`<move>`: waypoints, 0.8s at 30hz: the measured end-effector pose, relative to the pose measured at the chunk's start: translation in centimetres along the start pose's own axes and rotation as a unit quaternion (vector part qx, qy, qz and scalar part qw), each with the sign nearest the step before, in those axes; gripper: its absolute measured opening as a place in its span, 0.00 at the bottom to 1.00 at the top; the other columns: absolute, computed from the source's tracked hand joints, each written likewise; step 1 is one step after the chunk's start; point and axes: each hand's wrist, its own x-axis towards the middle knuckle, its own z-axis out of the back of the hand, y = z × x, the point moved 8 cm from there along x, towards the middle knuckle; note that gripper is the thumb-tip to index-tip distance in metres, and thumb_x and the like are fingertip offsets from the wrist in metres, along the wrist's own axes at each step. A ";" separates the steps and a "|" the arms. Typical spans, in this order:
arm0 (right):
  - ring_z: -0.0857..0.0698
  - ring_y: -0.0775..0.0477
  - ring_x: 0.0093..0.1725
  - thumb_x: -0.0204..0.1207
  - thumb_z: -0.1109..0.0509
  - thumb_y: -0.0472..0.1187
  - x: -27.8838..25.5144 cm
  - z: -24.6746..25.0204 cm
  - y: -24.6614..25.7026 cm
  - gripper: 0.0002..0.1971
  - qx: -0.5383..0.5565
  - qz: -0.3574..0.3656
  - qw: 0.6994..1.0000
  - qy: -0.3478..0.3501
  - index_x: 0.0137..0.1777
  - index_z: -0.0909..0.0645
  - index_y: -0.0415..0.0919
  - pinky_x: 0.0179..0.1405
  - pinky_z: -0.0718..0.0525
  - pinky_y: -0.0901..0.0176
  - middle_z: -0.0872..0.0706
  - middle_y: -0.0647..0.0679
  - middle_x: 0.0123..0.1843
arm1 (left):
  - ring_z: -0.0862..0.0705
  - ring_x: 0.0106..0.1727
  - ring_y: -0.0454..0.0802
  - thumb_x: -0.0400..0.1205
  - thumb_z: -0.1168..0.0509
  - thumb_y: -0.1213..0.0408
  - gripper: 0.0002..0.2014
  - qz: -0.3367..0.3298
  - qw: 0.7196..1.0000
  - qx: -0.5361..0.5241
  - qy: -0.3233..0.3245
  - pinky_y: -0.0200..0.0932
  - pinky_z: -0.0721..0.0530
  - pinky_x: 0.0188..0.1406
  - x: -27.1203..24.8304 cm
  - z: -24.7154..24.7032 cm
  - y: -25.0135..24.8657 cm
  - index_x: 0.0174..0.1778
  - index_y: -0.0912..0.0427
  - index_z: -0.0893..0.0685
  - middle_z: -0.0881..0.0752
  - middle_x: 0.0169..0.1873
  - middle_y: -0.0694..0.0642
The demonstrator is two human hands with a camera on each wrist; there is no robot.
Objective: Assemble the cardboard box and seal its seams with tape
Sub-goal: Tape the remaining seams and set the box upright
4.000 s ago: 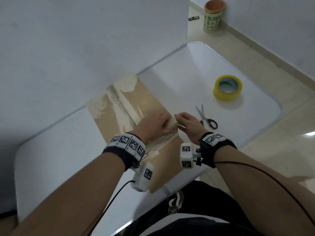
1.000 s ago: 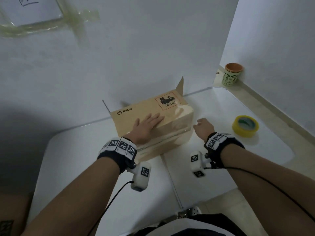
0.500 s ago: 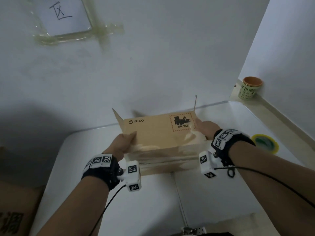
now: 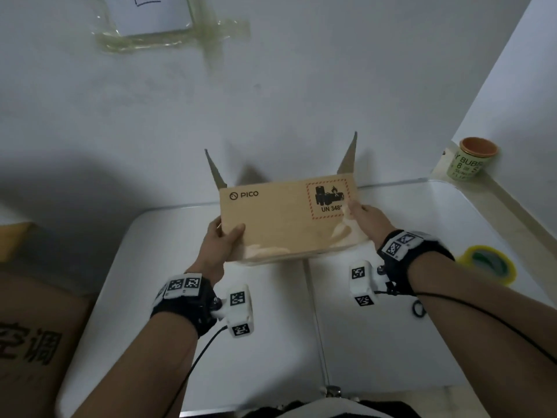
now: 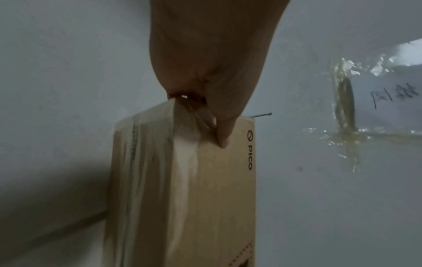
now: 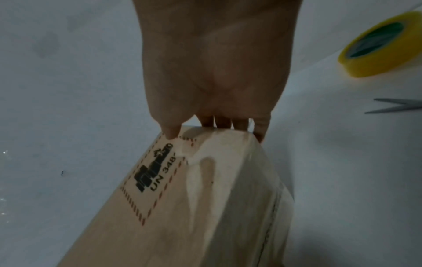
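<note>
The cardboard box [image 4: 286, 218] is held up above the white table [image 4: 391, 327], between the two hands and close to the far wall, with its printed side turned toward the person and two end flaps standing up at the far corners. The left hand [image 4: 218, 241] grasps the box's left end, thumb curled onto the printed face and fingers wrapped round behind; the right hand [image 4: 366, 220] grasps the right end, thumb beside the red-bordered label and fingers round the end panel. Glossy tape already covers the near, lower seam, so the step in hand appears to be turning the box so that its open top faces up. To do this well, the person should probably keep both hands pressing evenly on the ends so the walls stay square, avoid crushing the fresh tape, and set the taped bottom flat on the table before folding the standing flaps inward. The yellow tape roll [image 4: 485, 268] lies on the table to the right, near the right forearm, and the scissors [image 6: 395, 105] lie beside it; both are within reach. A cup [image 4: 468, 162] stands on the floor past the table's far right corner. Another carton [image 4: 33, 327] stands at the left. The wall close behind the box leaves little room for tipping it away.
</note>
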 end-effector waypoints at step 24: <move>0.14 0.42 0.44 0.61 0.63 0.85 -2.8 -0.8 -4.8 0.53 0.134 -0.172 0.975 -0.041 0.44 0.18 0.36 0.57 0.17 0.49 0.13 0.41 0.41 | 0.23 0.62 0.48 0.75 0.36 0.78 0.22 0.129 0.991 -0.029 0.018 0.70 0.19 0.53 -4.6 1.0 4.4 0.57 0.50 0.30 0.23 0.62 0.44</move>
